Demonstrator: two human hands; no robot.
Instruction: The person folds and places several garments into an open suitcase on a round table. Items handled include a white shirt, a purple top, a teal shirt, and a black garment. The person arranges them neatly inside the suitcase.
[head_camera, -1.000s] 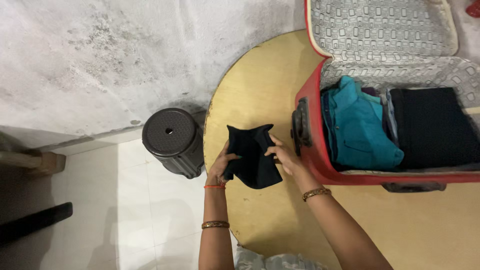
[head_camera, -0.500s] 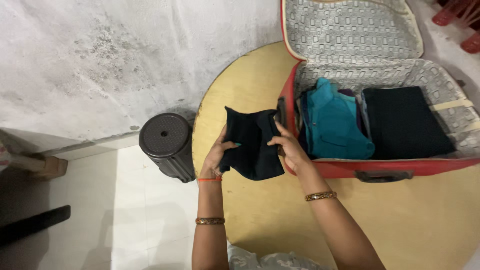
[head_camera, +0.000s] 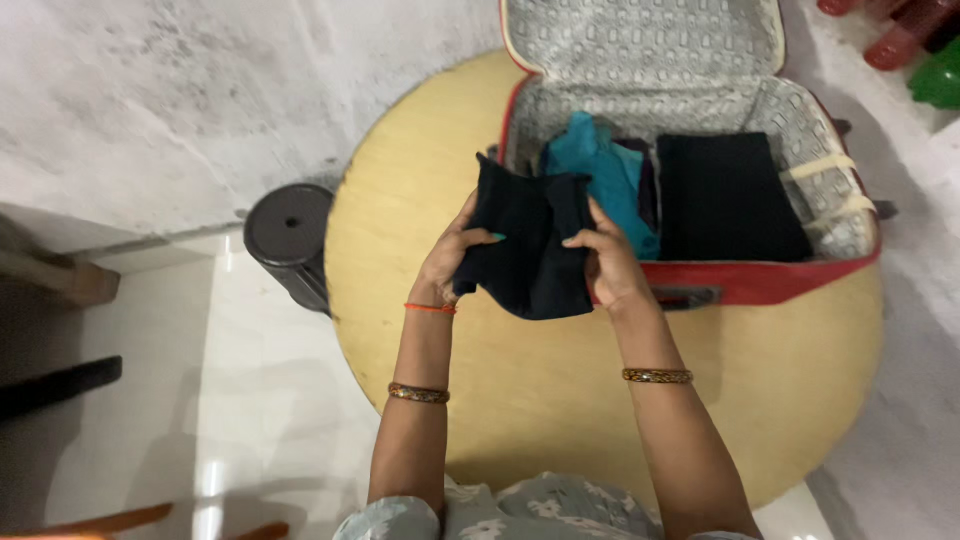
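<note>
Your left hand (head_camera: 452, 262) grips the left edge of a folded black garment (head_camera: 527, 245), thumb laid across its front. Your right hand (head_camera: 608, 262) is closed on the right edge, fingers curled behind the cloth. The garment hangs between both hands, lifted off the round wooden table (head_camera: 420, 190) and held just in front of the near left corner of the open red suitcase (head_camera: 780, 280); its upper edge overlaps the case's rim in this view.

Inside the case, a teal garment (head_camera: 605, 170) lies at the left and a flat dark folded piece (head_camera: 725, 195) at the right, with two pale straps (head_camera: 835, 185) at the far right side. The patterned lid stands open behind. A dark round stool (head_camera: 285, 235) sits on the floor beside the table.

Judgement: the step in hand is carrying the folded piece toward the case. The next move would call for keeping the fold tight, clearing the red rim, and setting it level on the clothes inside.
</note>
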